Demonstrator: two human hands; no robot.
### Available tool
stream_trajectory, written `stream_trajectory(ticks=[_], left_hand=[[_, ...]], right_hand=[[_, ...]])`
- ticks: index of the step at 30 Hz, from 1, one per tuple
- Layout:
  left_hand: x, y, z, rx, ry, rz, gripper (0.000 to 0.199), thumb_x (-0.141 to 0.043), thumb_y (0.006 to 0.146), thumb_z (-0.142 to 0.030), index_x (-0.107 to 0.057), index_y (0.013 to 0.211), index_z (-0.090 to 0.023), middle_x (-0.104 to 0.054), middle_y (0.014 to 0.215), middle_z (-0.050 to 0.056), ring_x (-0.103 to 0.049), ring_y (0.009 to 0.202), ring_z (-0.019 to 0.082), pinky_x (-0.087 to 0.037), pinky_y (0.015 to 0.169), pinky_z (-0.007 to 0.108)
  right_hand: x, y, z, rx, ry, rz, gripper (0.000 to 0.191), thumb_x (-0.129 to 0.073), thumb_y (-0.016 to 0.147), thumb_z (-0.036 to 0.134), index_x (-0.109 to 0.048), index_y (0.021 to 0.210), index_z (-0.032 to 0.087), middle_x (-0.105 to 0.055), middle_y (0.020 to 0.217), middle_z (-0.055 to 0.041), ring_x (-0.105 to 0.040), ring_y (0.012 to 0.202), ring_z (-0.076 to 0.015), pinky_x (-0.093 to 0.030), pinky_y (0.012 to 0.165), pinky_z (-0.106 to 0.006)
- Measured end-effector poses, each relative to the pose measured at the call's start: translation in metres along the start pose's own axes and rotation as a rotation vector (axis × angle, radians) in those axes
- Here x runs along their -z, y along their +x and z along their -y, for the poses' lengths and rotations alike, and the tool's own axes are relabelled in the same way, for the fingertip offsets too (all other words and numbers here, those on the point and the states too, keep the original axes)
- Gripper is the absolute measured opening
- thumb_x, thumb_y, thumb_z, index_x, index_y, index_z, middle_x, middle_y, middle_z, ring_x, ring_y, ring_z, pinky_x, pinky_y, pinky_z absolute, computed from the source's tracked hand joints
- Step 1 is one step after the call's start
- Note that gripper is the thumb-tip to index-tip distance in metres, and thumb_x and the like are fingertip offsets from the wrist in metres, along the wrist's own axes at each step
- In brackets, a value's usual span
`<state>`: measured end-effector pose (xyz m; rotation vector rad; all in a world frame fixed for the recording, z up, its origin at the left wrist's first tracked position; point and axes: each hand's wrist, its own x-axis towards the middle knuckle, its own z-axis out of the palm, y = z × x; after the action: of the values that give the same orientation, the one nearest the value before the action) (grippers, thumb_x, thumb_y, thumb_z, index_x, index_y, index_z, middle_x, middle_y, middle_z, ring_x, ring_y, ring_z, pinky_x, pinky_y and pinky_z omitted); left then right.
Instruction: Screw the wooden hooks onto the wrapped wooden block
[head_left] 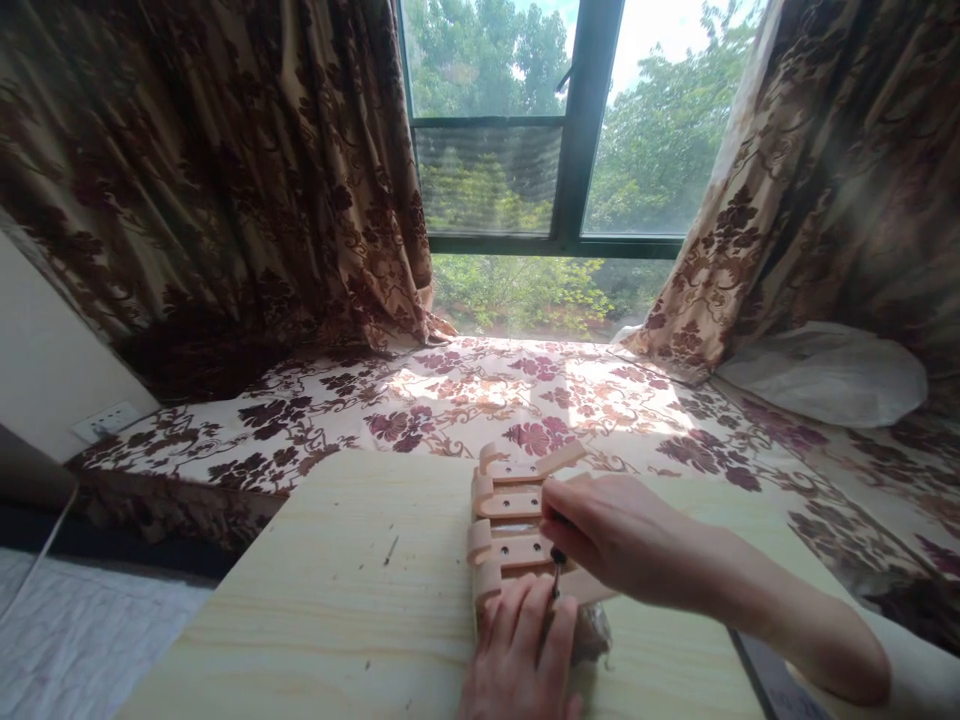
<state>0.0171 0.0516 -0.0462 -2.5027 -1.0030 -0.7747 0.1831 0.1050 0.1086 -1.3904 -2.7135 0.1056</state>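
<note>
A light wooden piece (517, 549) with several pinkish-tan slats, rounded at their left ends, lies on a pale wooden board (337, 600). Dark screw heads show in pairs along the slats. My right hand (592, 525) is closed around a screwdriver (557, 568), its handle mostly hidden in my fist and its metal shaft pointing down at a near slat. My left hand (521, 650) grips the near end of the wooden piece, fingers pressed over it close to the screwdriver's tip. Beside those fingers, on the right, is a crumpled, see-through plastic bag (592, 635) with brownish contents.
A thin dark screw-like bit (391, 551) and small specks lie on the board, left of the wooden piece. Beyond the board is a floral-covered ledge (450, 395) below a window (574, 150) with patterned curtains. A whitish plastic bag (832, 375) rests at the right.
</note>
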Motion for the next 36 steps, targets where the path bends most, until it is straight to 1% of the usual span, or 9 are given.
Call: stream_trajectory(ticks=[4,9,12,17,20,24,27,32,36], left_hand=[[0.004,0.001,0.000,0.013,-0.035,0.037,0.054,-0.052,0.082,-0.048,-0.046,0.126,-0.017,-0.054,0.123,0.011,-0.051,0.112,0.028,-0.045,0.090,0.039],[0.008,0.003,-0.003,0.065,-0.065,0.090,0.057,-0.056,0.080,-0.047,-0.045,0.128,-0.019,-0.052,0.127,0.010,-0.049,0.115,0.028,-0.044,0.094,0.040],[0.008,0.002,-0.005,0.071,-0.079,0.094,0.057,-0.057,0.080,-0.047,-0.045,0.129,-0.019,-0.052,0.127,0.010,-0.049,0.115,0.028,-0.044,0.093,0.040],[0.010,0.002,-0.006,0.074,-0.111,0.093,0.054,-0.057,0.080,-0.040,-0.045,0.128,-0.019,-0.052,0.127,0.011,-0.048,0.116,0.029,-0.045,0.093,0.041],[0.012,0.004,-0.006,0.099,-0.126,0.105,0.052,-0.058,0.079,-0.035,-0.046,0.127,-0.019,-0.051,0.128,0.011,-0.047,0.117,0.029,-0.044,0.094,0.042],[0.014,0.004,-0.005,0.083,-0.123,0.121,0.056,-0.057,0.077,-0.031,-0.043,0.130,-0.019,-0.050,0.130,0.010,-0.047,0.118,0.028,-0.045,0.094,0.042],[0.013,0.004,-0.003,0.056,-0.107,0.129,0.060,-0.057,0.073,-0.025,-0.041,0.131,-0.018,-0.050,0.130,0.011,-0.047,0.118,0.028,-0.046,0.093,0.041],[0.012,0.004,-0.002,0.022,-0.062,0.131,0.066,-0.056,0.065,-0.018,-0.041,0.130,-0.015,-0.051,0.128,0.013,-0.049,0.115,0.030,-0.048,0.088,0.042],[0.011,0.004,-0.001,0.004,-0.034,0.117,0.065,-0.055,0.065,-0.019,-0.042,0.129,-0.015,-0.051,0.128,0.013,-0.049,0.114,0.029,-0.048,0.088,0.041]], right_hand=[[0.011,0.001,0.000,-0.023,-0.029,0.057,0.019,-0.045,0.087,0.028,-0.056,0.078,0.017,-0.061,0.065,-0.0037,-0.046,0.056,-0.0124,-0.020,0.050,-0.026],[0.029,-0.005,0.006,0.117,0.073,0.130,0.013,-0.047,0.084,0.018,-0.060,0.082,0.018,-0.064,0.073,-0.0045,-0.052,0.065,-0.0133,-0.027,0.054,-0.024],[0.021,-0.005,0.005,0.101,0.050,0.116,0.015,-0.045,0.085,0.019,-0.057,0.077,0.017,-0.062,0.069,-0.0040,-0.047,0.060,-0.0123,-0.026,0.053,-0.025],[0.001,-0.001,0.001,-0.012,-0.015,0.040,0.016,-0.042,0.088,0.025,-0.054,0.079,0.016,-0.060,0.066,-0.0044,-0.043,0.056,-0.0122,-0.021,0.050,-0.026],[0.008,0.000,0.000,-0.011,-0.045,0.065,0.016,-0.046,0.086,0.027,-0.055,0.080,0.017,-0.062,0.067,-0.0042,-0.045,0.055,-0.0124,-0.020,0.049,-0.027],[0.028,-0.002,0.001,0.111,-0.036,0.127,0.010,-0.049,0.083,0.023,-0.057,0.080,0.018,-0.064,0.070,-0.0029,-0.049,0.058,-0.0122,-0.023,0.051,-0.026],[0.030,-0.003,0.003,0.150,-0.008,0.149,0.013,-0.045,0.084,0.018,-0.056,0.077,0.018,-0.065,0.072,-0.0037,-0.050,0.062,-0.0123,-0.025,0.053,-0.025],[0.012,-0.004,0.002,0.044,-0.025,0.074,0.017,-0.042,0.088,0.023,-0.054,0.079,0.016,-0.062,0.069,-0.0055,-0.046,0.058,-0.0123,-0.023,0.051,-0.027],[0.018,-0.005,-0.001,-0.006,-0.016,0.094,0.016,-0.046,0.087,0.027,-0.056,0.082,0.016,-0.063,0.069,-0.0050,-0.048,0.058,-0.0124,-0.023,0.051,-0.026]])
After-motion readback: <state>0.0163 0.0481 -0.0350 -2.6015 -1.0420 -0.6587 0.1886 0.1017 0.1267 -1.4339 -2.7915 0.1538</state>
